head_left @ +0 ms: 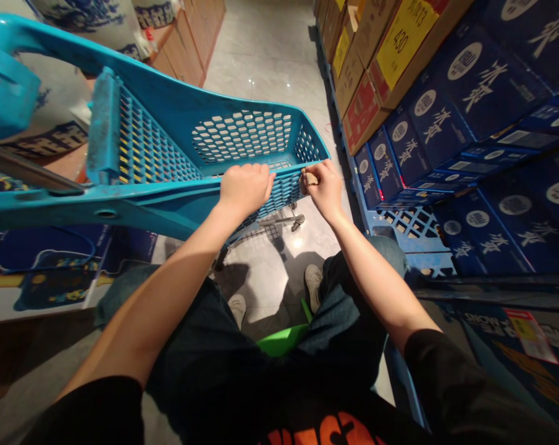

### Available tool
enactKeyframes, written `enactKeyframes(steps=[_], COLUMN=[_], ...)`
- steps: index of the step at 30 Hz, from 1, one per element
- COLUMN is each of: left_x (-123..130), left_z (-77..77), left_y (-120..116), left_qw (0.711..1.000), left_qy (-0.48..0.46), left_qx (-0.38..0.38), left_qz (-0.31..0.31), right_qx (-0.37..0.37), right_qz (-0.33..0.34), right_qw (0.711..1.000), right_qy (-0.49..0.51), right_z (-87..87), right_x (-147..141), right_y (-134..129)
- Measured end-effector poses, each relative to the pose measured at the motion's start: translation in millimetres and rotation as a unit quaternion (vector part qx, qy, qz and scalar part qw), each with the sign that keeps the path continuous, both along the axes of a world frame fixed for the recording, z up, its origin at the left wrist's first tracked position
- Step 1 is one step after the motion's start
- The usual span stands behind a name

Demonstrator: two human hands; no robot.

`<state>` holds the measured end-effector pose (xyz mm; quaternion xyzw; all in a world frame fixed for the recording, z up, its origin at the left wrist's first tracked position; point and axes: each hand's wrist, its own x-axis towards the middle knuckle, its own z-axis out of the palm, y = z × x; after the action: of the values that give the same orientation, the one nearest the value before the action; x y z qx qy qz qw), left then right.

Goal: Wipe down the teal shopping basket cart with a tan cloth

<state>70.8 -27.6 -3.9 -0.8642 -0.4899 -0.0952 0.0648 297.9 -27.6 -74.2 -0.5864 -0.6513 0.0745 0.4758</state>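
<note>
A blue plastic shopping cart (168, 194) stands crosswise in front of me, with holed mesh walls and its handle at the left. My left hand (245, 187) is closed over the near rim, about midway along the basket. Close to the basket's right front corner, my right hand (326, 186) is closed at the same rim. A small tan piece (311, 178) shows between its thumb and fingers; its kind cannot be made out. The fingertips of both hands are partly hidden.
Blue cartons (427, 117) are stacked on a blue pallet (406, 228) at the right, with brown boxes (376, 37) farther along. Large white bags (91, 21) stand at the upper left. Something green (283, 340), perhaps a stool, is between my legs.
</note>
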Motion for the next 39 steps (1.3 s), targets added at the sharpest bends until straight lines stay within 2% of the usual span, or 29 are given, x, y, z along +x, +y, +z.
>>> enactKeyframes(steps=[4, 8, 11, 13, 15, 18, 22, 25, 34, 39], left_x=[-1.2, -14.0, -35.1, -49.8, -59.9, -63.5, -59.8, -58.2, -49.6, -46.5], left_z=[10.0, 25.4, 28.9, 25.7, 19.8, 11.6, 6.3, 4.1, 2.8, -4.2], left_y=[0.2, -7.8, -16.4, -18.8, -17.3, -12.0, -9.9, -11.5, -11.2, -11.7], left_qw=[0.999, 1.000, 0.998, 0.993, 0.991, 0.992, 0.993, 0.992, 0.995, 0.994], left_qy=[0.027, 0.009, -0.029, -0.046, -0.045, -0.044, -0.043, -0.052, -0.061, -0.081], left_qx=[-0.027, -0.016, 0.038, 0.072, 0.075, 0.072, 0.086, 0.092, 0.066, 0.066], left_qz=[-0.007, -0.024, 0.036, 0.086, 0.098, 0.089, 0.072, 0.066, 0.042, 0.043], right_qx=[-0.051, -0.094, -0.079, -0.062, -0.053, -0.041, -0.032, -0.025, -0.007, -0.001], right_qz=[0.036, 0.023, 0.008, 0.017, 0.033, 0.041, 0.006, -0.004, 0.071, 0.050], right_qw=[0.996, 0.993, 0.994, 0.995, 0.995, 0.996, 0.999, 1.000, 0.997, 0.999], right_qy=[-0.058, -0.074, -0.071, -0.073, -0.075, -0.063, -0.008, -0.004, -0.029, -0.022], right_z=[21.3, 36.5, 40.7, 42.5, 43.9, 43.3, 37.0, 33.2, 26.0, 23.7], right_x=[13.3, 14.2, 2.9, -6.4, -14.6, -21.4, -21.6, -23.0, -66.3, -58.3], right_y=[12.9, 22.2, 21.9, 20.0, 18.5, 19.6, 26.8, 29.7, 10.3, 11.7])
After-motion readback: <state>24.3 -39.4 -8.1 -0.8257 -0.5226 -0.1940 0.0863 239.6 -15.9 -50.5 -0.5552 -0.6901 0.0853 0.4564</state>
